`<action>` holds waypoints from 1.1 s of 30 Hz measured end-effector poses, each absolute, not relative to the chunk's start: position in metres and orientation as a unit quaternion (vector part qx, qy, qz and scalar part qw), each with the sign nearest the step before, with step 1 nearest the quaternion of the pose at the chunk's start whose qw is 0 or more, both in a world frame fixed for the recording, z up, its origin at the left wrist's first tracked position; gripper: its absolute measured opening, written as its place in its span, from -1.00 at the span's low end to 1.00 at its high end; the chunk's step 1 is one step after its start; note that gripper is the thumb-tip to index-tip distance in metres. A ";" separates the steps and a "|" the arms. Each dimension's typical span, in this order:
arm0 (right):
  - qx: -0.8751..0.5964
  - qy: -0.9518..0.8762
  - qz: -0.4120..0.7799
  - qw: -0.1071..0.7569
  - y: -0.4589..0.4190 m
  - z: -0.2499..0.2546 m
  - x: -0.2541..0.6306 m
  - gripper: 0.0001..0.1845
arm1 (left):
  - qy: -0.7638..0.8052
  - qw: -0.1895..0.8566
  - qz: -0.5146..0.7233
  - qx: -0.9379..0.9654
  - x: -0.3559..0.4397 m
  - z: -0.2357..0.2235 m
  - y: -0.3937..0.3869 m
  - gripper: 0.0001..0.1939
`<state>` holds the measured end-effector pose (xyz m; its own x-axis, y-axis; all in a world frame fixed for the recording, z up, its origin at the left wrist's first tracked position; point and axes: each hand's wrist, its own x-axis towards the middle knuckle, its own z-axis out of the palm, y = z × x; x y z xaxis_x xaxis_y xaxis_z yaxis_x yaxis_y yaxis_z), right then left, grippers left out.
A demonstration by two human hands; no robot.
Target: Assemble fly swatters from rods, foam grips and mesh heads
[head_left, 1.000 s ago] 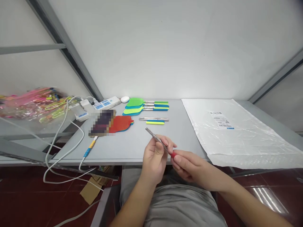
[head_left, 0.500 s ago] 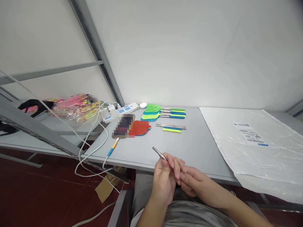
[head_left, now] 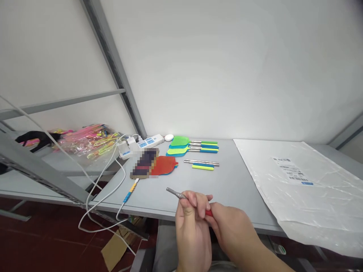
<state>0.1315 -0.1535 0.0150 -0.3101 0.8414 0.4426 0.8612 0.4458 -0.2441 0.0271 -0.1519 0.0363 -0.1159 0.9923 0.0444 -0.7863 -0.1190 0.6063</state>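
Both my hands grip one telescopic metal rod (head_left: pixel 174 193) with a red handle at the table's front edge. My left hand (head_left: pixel 191 223) is closed around the steel shaft, whose tip sticks out to the left. My right hand (head_left: pixel 231 230) is closed on the red grip end, which barely shows between the fingers. A red swatter head (head_left: pixel 166 165) lies on the grey table (head_left: pixel 227 181) beyond the rod's tip. Green and blue assembled fly swatters (head_left: pixel 188 145) lie stacked at the back. Loose rods and handles (head_left: pixel 202 164) rest in front of them.
A phone (head_left: pixel 144 163) on a charging cable lies beside the red head, with a power strip (head_left: pixel 141 144) and white cords behind it. A large plastic bag (head_left: pixel 297 177) covers the table's right side. A bag of colourful parts (head_left: pixel 85 138) sits on the left shelf behind grey metal struts.
The camera view has swung up and left. My hands stayed together on the rod, and the red handle shows again between my fingers.
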 end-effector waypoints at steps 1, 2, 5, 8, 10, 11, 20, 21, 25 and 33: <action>-0.525 -0.805 -0.062 0.268 -0.149 0.015 0.132 -0.59 | 0.227 0.619 0.719 0.219 0.031 0.040 -0.147 -0.66; -0.522 -0.801 -0.102 0.274 -0.144 0.017 0.132 -0.60 | 0.227 0.615 0.726 0.207 0.035 0.043 -0.143 -0.67; -0.506 -0.791 -0.187 0.290 -0.133 0.023 0.137 -0.63 | 0.224 0.614 0.737 0.171 0.050 0.052 -0.131 -0.68; -0.493 -0.790 -0.225 0.287 -0.129 0.024 0.147 -0.67 | 0.221 0.612 0.741 0.168 0.053 0.058 -0.121 -0.70; -0.494 -0.793 -0.226 0.275 -0.129 0.018 0.160 -0.70 | 0.221 0.583 0.764 0.169 0.038 0.060 -0.113 -0.71; -0.502 -0.792 -0.219 0.271 -0.129 0.014 0.168 -0.72 | 0.222 0.557 0.783 0.166 0.026 0.062 -0.108 -0.70; -0.605 -0.764 -0.001 0.225 -0.121 0.011 0.205 -0.75 | 0.223 0.524 0.815 0.106 -0.026 0.048 -0.103 -0.76; -0.595 -0.774 -0.002 0.216 -0.116 0.011 0.199 -0.72 | 0.225 0.538 0.807 0.095 -0.025 0.041 -0.103 -0.75; -0.560 -0.807 -0.032 0.185 -0.084 0.002 0.168 -0.69 | 0.199 0.589 0.780 0.067 -0.030 0.017 -0.097 -0.72; -0.580 -0.784 -0.116 0.189 -0.045 -0.011 0.134 -0.78 | 0.213 0.648 0.730 0.034 -0.033 -0.001 -0.085 -0.78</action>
<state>0.1337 -0.0454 -0.0113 -0.2549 0.8653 0.4315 0.9534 0.2994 -0.0373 -0.0326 -0.0847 -0.0011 -0.1571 0.9614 -0.2260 -0.9321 -0.0688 0.3555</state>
